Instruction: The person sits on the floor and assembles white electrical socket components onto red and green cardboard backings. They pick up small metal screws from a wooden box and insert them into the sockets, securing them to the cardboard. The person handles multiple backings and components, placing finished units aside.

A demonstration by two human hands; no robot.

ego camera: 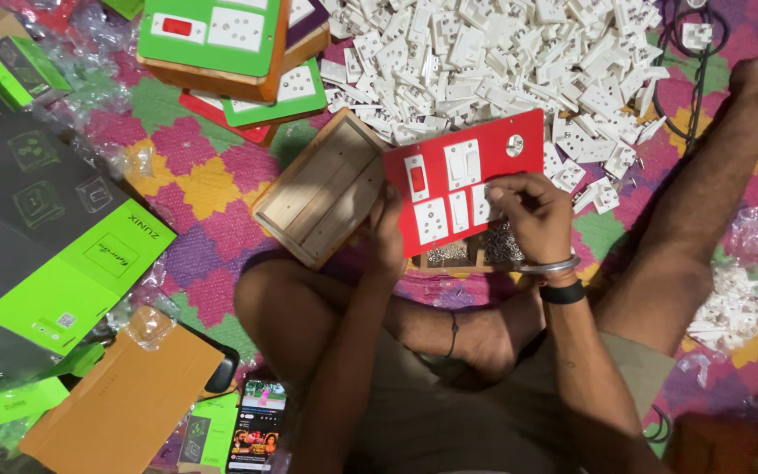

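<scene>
1. Head view, looking down on a seated person with crossed legs; one red switch panel (pixel 462 180) held over the lap, tilted, its upper right corner toward the pile.
2. Panel contents, counted: five white modules in two rows, one with a red rocker at upper left, plus one round hole near the top right corner.
3. Left hand (pixel 388 237): closed on the lower left edge of the red switch panel, fingers hidden behind the panel.
4. Right hand (pixel 528 215): fingertips pinched on the white module at the right end of the lower row, resting on the panel face; one metal bangle and one black band on the wrist.
5. One open wooden box (pixel 326 189) just left of the panel, touching its left edge, lying on the patterned mat (pixel 203 175).
6. One large pile of loose white switch parts (pixel 502 53) beyond the panel, running under its upper edge; a second, smaller heap (pixel 730 307) beside the right knee.
7. Small tray of metal screws (pixel 475 250), partly hidden below the panel and the right hand.
8. Stack of finished boards (pixel 230 53) at upper left: two green faces and one red edge visible.
9. Green and grey cartons (pixel 54 237) at far left, one brown cardboard sheet (pixel 125 395), two phones (pixel 256 426) near the left knee.
</scene>
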